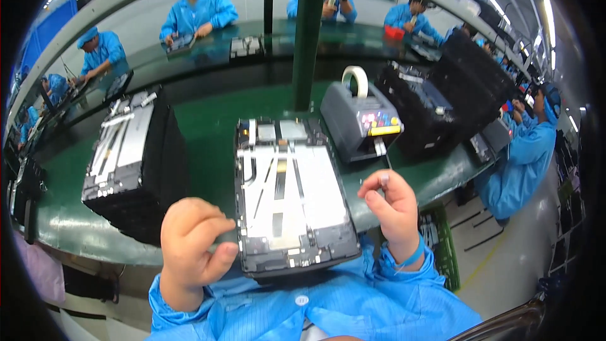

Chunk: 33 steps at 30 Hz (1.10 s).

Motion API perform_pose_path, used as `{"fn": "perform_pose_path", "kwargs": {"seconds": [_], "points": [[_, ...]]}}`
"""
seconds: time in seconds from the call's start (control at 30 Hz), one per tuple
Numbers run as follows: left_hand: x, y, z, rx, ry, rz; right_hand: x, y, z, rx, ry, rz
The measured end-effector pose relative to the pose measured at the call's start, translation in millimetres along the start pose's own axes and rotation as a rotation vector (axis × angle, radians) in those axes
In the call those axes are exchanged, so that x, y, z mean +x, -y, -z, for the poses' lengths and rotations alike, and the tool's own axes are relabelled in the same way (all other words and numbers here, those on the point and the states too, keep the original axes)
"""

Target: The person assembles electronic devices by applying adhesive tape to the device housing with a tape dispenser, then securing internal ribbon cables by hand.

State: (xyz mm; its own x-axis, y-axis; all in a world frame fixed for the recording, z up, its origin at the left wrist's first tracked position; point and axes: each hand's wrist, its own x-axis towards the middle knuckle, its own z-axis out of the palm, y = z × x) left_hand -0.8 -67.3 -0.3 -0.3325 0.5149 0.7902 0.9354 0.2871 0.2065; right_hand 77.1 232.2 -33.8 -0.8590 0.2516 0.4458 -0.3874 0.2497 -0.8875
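In front of me on the bench's near edge lies a tablet [300,192] with its inside bare: long silvery battery cells, dark strips, and boards at both ends. My left hand [197,240] is beside its left edge, fingers bent, the thumb apart from the forefinger; nothing shows between them. Off the tablet's right edge hovers my right hand [391,205], fingers curled, with a gap between thumb and forefinger. A small pale patch shows on one of its fingers; I cannot tell what it is. Behind the tablet stands a grey tape dispenser [360,120], a short tape end sticking out.
A tall stack of similar tablets in black trays [129,151] stands at the left. More black trays [420,104] are piled right of the dispenser. A green post [309,38] rises from the green bench [208,145]. A green crate [442,246] sits below right. Co-workers in blue sit around.
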Motion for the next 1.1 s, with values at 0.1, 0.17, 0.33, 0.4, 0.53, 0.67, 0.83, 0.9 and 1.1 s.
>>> {"fn": "perform_pose_path", "kwargs": {"seconds": [0.1, 0.17, 0.33, 0.4, 0.53, 0.67, 0.83, 0.9, 1.1], "points": [[7.8, -5.0, -3.0, -0.133, 0.017, 0.072, 14.0, 19.4, -5.3, -0.314, 0.288, 0.251], [20.6, -11.3, -8.8, -0.193, 0.086, 0.109, 23.2, 31.1, -14.5, -0.484, 0.437, 0.379], [48.6, -29.7, -22.6, -0.241, 0.333, 0.188, 30.1, 48.3, -34.2, -0.540, 0.553, 0.535], [46.3, -26.1, -27.7, -0.198, 0.328, -0.061, 31.2, 49.1, -34.7, -0.562, 0.704, 0.517], [54.8, -32.9, -27.7, -0.052, 0.242, -0.062, 30.1, 46.7, -32.0, -0.538, 0.516, 0.420], [68.5, -25.4, -32.8, -0.118, 0.301, 0.010, 41.5, 37.4, -22.0, -0.486, 0.270, 0.386], [92.6, -6.4, -44.4, -0.246, 0.413, -0.082, 51.7, 19.7, -14.6, -0.430, 0.307, 0.680], [99.7, -4.2, -49.8, -0.352, 0.394, 0.177, 60.8, 15.4, -9.4, -0.498, 0.230, 0.678], [125.4, 22.6, -65.4, -0.475, 0.469, 0.523, 64.3, -11.5, -0.4, -0.080, 0.089, 0.188]]}}
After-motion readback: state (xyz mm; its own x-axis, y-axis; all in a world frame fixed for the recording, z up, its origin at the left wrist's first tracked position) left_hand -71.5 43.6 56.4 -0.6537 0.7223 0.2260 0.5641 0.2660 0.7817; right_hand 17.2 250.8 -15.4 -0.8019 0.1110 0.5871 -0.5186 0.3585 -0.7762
